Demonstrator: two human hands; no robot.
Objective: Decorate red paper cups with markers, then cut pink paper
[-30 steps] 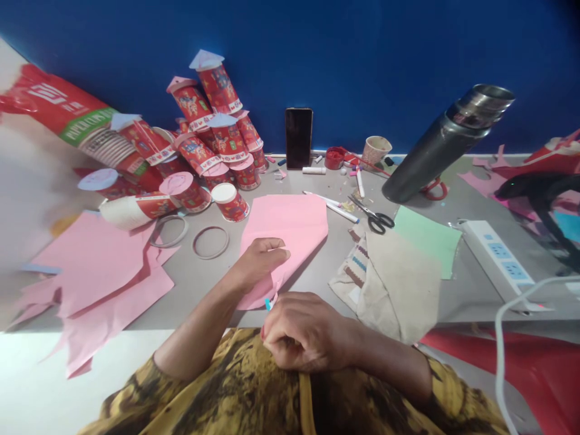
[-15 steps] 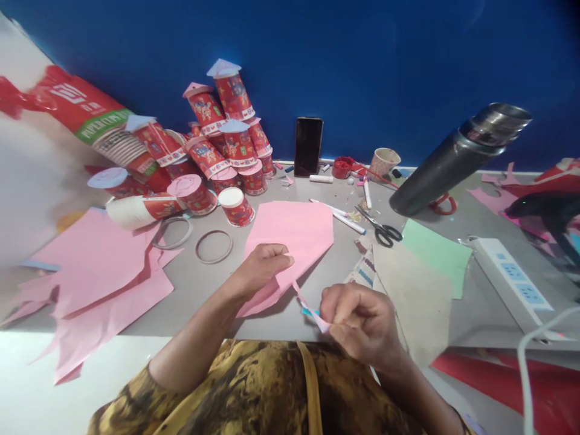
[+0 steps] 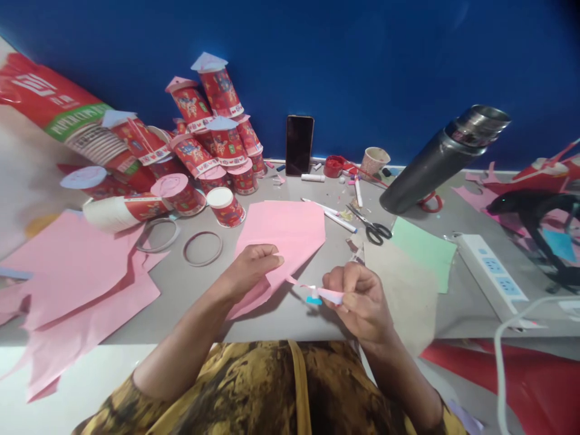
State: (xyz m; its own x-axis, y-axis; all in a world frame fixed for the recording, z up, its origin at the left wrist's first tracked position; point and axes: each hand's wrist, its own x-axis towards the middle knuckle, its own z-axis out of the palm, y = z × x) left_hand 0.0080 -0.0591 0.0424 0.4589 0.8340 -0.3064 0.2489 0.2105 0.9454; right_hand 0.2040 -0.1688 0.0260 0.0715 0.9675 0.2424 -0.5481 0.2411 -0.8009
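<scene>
My left hand [image 3: 254,266] rests closed on the near corner of a pink paper sheet [image 3: 290,232] lying on the grey table, pinching its edge. My right hand [image 3: 357,296] is closed on a thin pink paper strip [image 3: 317,290] that runs back to the sheet, and a small blue tool tip [image 3: 313,299] shows at its fingers. The two hands are a short way apart with the strip stretched between them.
Red paper cups [image 3: 212,145] are piled at the back left, with two rings [image 3: 202,248] in front. A phone [image 3: 299,145], scissors [image 3: 371,226], markers, a steel flask [image 3: 439,160], green paper [image 3: 423,248], beige cloth [image 3: 403,290] and a power strip [image 3: 492,272] lie to the right. More pink sheets [image 3: 72,272] lie left.
My right hand moved from near my body out to the right, pulling a thin pink strip away from the sheet. My left hand stayed on the paper.
</scene>
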